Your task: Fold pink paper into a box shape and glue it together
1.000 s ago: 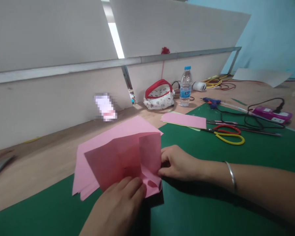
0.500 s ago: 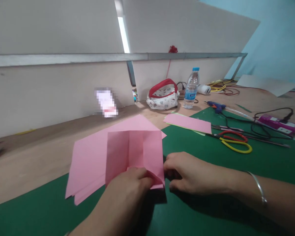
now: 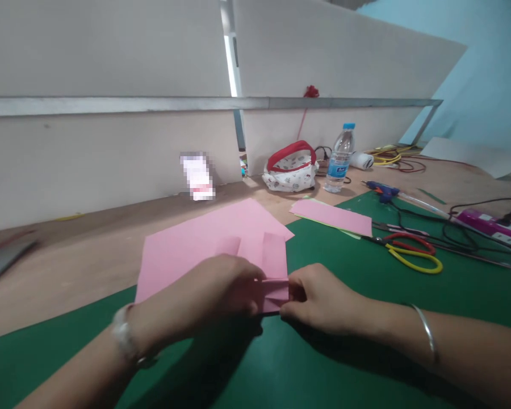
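Observation:
A folded pink paper (image 3: pixel 269 267) stands low over the green cutting mat (image 3: pixel 349 363), in front of a stack of flat pink sheets (image 3: pixel 204 238). My left hand (image 3: pixel 208 292) covers the fold from the left, fingers curled and pinching its lower edge. From the right, my right hand (image 3: pixel 323 298) pinches the same fold at its lower right corner. A bangle sits on my right wrist and a band on my left.
A second pink sheet (image 3: pixel 332 217) lies further back on the mat. Red-and-yellow scissors (image 3: pixel 411 250), a blue glue gun (image 3: pixel 381 190), cables and a purple power strip (image 3: pixel 489 222) lie to the right. A water bottle (image 3: pixel 339 158) and a red-trimmed pouch (image 3: pixel 290 167) stand by the white partition.
The pink paper has been folded down from a tall upright shape to a low one. My left hand moved up over it, and both hands now pinch its lower edge.

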Tool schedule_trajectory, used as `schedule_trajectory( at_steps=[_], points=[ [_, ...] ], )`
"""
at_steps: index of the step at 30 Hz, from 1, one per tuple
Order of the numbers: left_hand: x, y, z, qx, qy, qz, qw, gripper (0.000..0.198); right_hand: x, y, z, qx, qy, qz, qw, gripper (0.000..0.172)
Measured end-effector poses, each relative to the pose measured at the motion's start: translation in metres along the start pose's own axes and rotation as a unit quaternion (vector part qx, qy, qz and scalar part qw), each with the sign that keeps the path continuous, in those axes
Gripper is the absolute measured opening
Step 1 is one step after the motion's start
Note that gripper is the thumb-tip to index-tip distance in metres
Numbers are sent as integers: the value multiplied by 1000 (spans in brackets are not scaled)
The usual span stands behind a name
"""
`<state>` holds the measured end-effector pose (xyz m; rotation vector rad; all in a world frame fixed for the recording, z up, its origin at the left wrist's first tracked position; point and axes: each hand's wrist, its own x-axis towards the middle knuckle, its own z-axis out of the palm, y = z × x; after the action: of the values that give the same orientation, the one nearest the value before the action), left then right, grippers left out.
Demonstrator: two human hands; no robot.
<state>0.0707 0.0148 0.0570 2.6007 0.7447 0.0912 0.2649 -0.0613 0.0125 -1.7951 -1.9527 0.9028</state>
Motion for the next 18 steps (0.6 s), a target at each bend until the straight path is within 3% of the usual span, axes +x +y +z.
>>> schedule_trajectory(
  at_steps=[2,4,5,8,12,15,18],
  points=[
    [-16,-7,-12,10,93,-6,996,31,2,0,-3,34,-12,19,999,14],
    [-35,-19,-17,31,223,-19,974,30,3,-1,-7,74,-30,32,996,14],
    [-44,-26,-17,40,246,-24,968,32,4,-1,-9,90,-40,35,995,13],
    [-61,-46,-5,19,233,-33,972,59,4,-2,-14,119,-59,43,990,12],
    [-56,-52,16,-88,192,-2,977,67,4,0,-20,177,-83,75,978,13],
    [-43,-42,25,-174,246,8,953,66,5,4,-23,214,-94,84,969,14],
    [-38,-30,31,-207,310,-23,928,45,7,8,-25,248,-85,74,962,17]
  ],
)
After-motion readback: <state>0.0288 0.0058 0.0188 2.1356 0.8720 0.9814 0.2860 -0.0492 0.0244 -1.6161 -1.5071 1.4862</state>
